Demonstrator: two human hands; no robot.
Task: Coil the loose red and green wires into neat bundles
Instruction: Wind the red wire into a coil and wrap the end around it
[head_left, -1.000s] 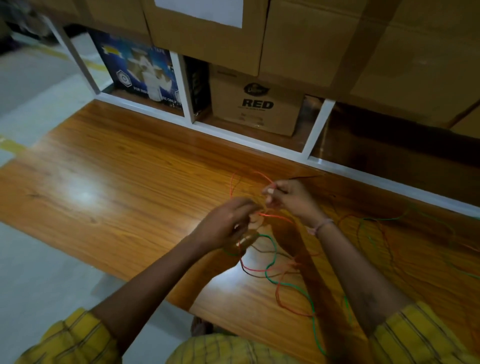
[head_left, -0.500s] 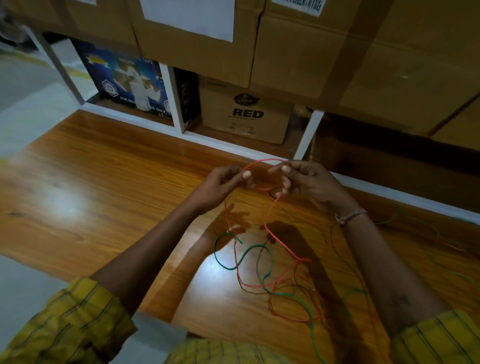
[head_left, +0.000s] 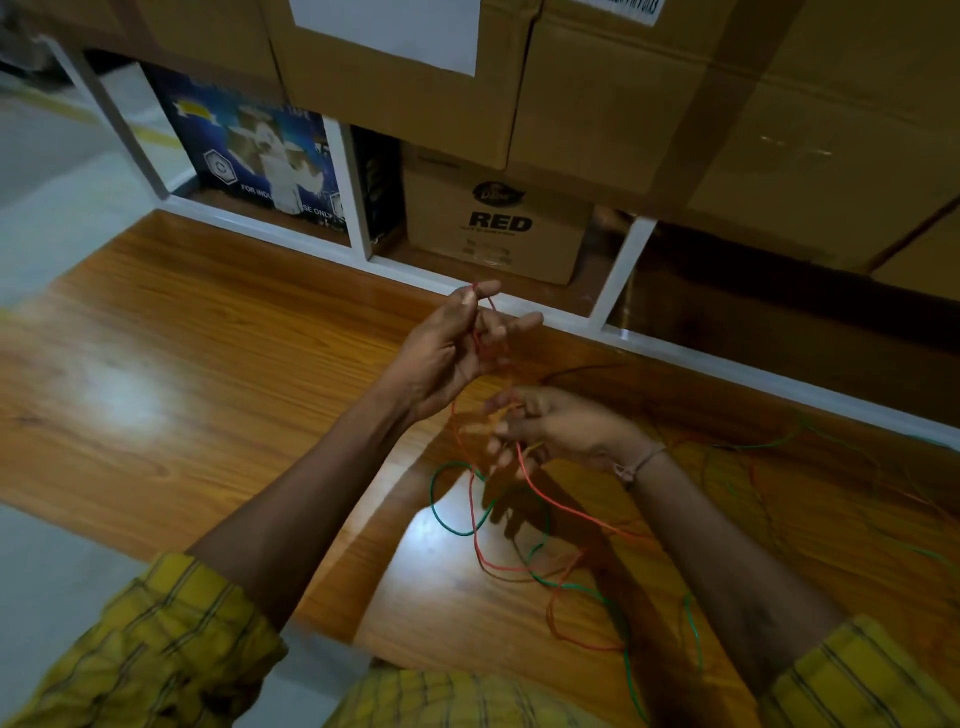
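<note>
Early stage, by the look of it: no bundle formed. Left hand pinches red wire raised; right hand, fingers curled, guides same strand. Green wire loose on wooden table.

Dim, glare on table, wide-angle distortion.
</note>
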